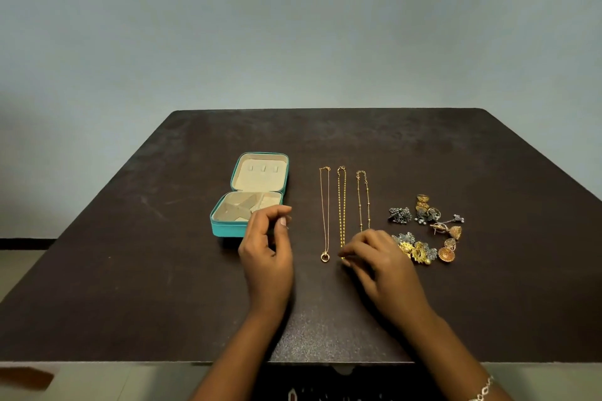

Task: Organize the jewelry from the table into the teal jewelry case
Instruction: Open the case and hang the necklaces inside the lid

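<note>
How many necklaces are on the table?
3, parallel between the teal case and the earring pile: left necklace, middle necklace, right necklace, its near end hidden by the right hand.

pale grey-blue wall [293, 26] — light floor [19, 273] low left, silver bracelet [482, 390] bottom right

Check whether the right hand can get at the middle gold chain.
Probably yes: the right hand is at the near end of the middle chain, nothing lies between them, and the left chain lies apart.

On the table [130, 270] before me, the jewelry case [228, 230] lies left; three necklaces [341, 205] (side by side) lie right of it, the earrings [420, 251] farther right, just beside my right hand [384, 264].
</note>
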`<control>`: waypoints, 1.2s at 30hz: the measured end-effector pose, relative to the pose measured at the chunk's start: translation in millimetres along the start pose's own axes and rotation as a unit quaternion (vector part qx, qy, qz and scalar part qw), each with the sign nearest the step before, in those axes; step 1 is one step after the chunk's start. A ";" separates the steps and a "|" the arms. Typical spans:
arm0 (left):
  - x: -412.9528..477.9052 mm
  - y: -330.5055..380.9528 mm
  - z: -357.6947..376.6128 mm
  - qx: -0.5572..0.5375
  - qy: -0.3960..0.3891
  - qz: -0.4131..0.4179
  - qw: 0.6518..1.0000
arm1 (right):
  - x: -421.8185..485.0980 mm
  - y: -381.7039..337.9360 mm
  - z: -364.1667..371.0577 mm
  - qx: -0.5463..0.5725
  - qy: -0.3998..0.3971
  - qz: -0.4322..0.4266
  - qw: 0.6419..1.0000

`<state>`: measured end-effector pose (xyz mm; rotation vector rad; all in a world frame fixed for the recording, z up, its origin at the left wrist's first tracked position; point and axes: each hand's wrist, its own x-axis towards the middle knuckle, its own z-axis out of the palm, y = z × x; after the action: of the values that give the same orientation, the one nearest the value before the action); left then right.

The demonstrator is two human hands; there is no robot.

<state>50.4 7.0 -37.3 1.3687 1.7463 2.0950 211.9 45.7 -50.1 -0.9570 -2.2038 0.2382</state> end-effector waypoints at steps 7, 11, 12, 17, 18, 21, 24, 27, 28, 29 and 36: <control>50.7 25.4 12.2 0.065 -0.048 0.114 0.990 | -0.2 -6.2 5.6 -0.069 -0.037 -0.084 0.993; 101.0 30.8 27.8 0.142 -0.181 0.055 0.972 | -1.5 -4.7 8.6 -0.090 -0.041 -0.095 0.990; 113.4 28.8 33.4 0.175 -0.233 0.036 0.956 | -1.7 -4.0 9.5 -0.093 -0.044 -0.096 0.990; 156.1 6.4 66.1 0.275 -0.382 -0.009 0.882 | -2.0 -5.2 9.9 -0.108 -0.040 -0.097 0.989; 160.5 0.9 73.1 0.285 -0.393 -0.009 0.874 | -2.0 -6.0 9.8 -0.110 -0.041 -0.096 0.988; 168.2 -14.4 93.6 0.316 -0.426 -0.010 0.848 | -1.5 -7.4 10.2 -0.111 -0.045 -0.092 0.989; 171.2 -28.7 112.1 0.349 -0.454 -0.009 0.820 | -1.5 -6.1 12.1 -0.114 -0.052 -0.085 0.988; 169.2 -37.4 126.3 0.369 -0.478 -0.014 0.797 | -3.0 -4.8 14.0 -0.112 -0.053 -0.083 0.989; 168.4 -39.9 130.7 0.373 -0.484 -0.015 0.792 | -3.4 -4.2 14.5 -0.111 -0.053 -0.084 0.989; 167.7 -42.0 134.2 0.375 -0.489 -0.019 0.787 | -3.3 -3.8 15.3 -0.109 -0.051 -0.084 0.989; 165.4 -50.6 138.8 0.375 -0.489 -0.028 0.787 | -2.5 -3.6 15.1 -0.100 -0.061 -0.069 0.991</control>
<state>21.8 222.5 6.5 1.9606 1.9871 0.3002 200.8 42.9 -61.0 -0.9122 -2.4309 0.0115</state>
